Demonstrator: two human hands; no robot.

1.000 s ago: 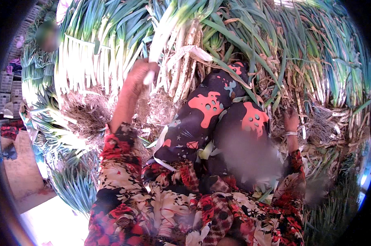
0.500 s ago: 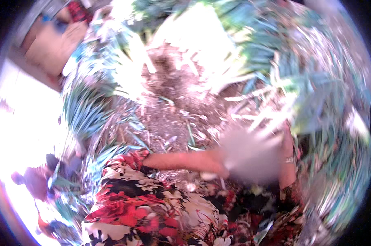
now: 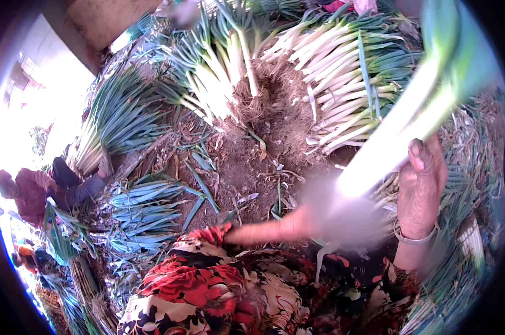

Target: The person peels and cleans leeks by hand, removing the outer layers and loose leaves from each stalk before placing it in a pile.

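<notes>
My right hand [image 3: 423, 181], with a bracelet at its wrist, is closed on a couple of thick green onions [image 3: 395, 137]. Their white stalks slant up to the right, and their green leaves blur at the upper right. The thumb lies along the stalks. From the lower left, my left forearm [image 3: 269, 231] in a red floral sleeve reaches toward the white lower ends. A grey smear in the picture covers most of my left hand [image 3: 311, 219], so its fingers cannot be made out. The root ends of the held onions are hidden there too.
Ahead on the soil lies a fan of green onions [image 3: 342, 78], with more onions [image 3: 216, 84] beside it, roots facing inward. Bundles [image 3: 118, 120] lie at left, cut leaves [image 3: 143, 209] nearer. A person [image 3: 37, 192] sits at far left. Leafy stalks [image 3: 459, 268] line the right.
The view has shifted and become sharper. My right hand has moved right, and the onions in it now slant toward the upper right. My left forearm still reaches toward the smeared patch.
</notes>
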